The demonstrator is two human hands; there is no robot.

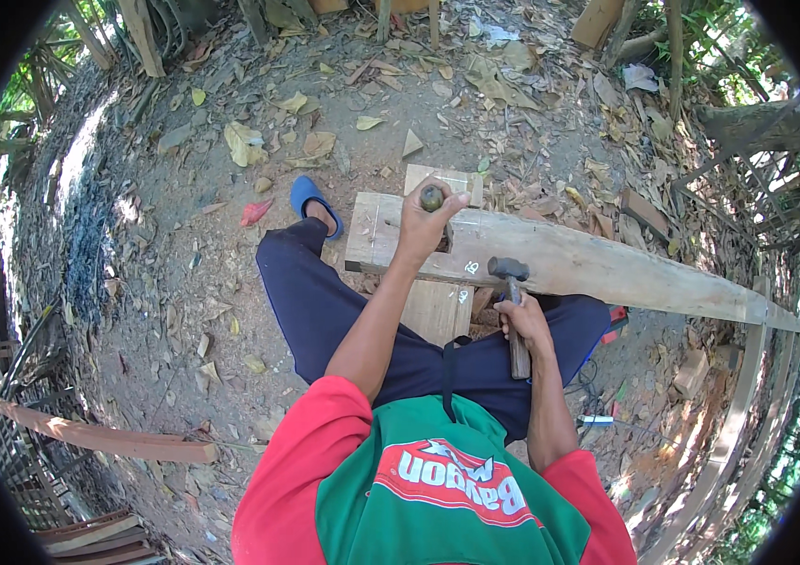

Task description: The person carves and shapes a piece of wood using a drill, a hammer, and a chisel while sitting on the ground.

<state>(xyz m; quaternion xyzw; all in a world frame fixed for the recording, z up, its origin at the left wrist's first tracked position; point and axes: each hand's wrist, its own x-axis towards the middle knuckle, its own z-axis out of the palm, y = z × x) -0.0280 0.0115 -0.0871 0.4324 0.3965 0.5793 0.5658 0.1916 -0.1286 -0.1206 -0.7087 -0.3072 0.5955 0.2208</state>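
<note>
Left hand (422, 226) wrapped round a likely chisel (431, 197), over the beam (598, 259) near its left end; right hand (525, 320) gripping hammer (508, 267); best hold chisel steady, strike its top square.

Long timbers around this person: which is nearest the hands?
The thick pale beam: the left hand grips a round-ended handle over it and the right hand holds a hammer near it; the reddish board lies off at lower left.
</note>
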